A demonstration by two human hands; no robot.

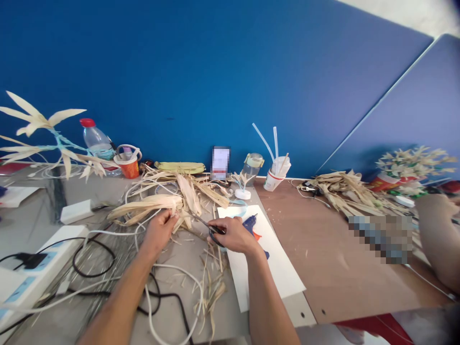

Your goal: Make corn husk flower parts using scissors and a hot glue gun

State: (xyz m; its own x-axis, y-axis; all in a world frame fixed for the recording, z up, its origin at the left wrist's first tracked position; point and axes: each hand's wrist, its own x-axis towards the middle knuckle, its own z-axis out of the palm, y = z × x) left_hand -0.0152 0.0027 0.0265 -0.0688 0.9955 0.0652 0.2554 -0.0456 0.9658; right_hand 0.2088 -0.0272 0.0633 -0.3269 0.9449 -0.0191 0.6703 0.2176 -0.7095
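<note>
My left hand [158,234] is closed, thumb and fingers pinching the end of a pale dried corn husk [149,203]. My right hand [235,235] grips a pair of scissors [216,235] by the black handles. Their blades point up and left, toward the husk at my left fingertips; whether they touch it I cannot tell. Behind both hands lies a heap of loose husks [189,194]. Under and beside my right hand, a blue glue gun [250,222] rests on a white sheet of paper [282,273].
A white power strip [50,261] and looping cables take up the left side. Husk flowers [36,117], a plastic bottle [96,139], a phone [220,163] and a paper cup [273,180] stand toward the blue partition. Another person's arm [436,239] reaches in at right.
</note>
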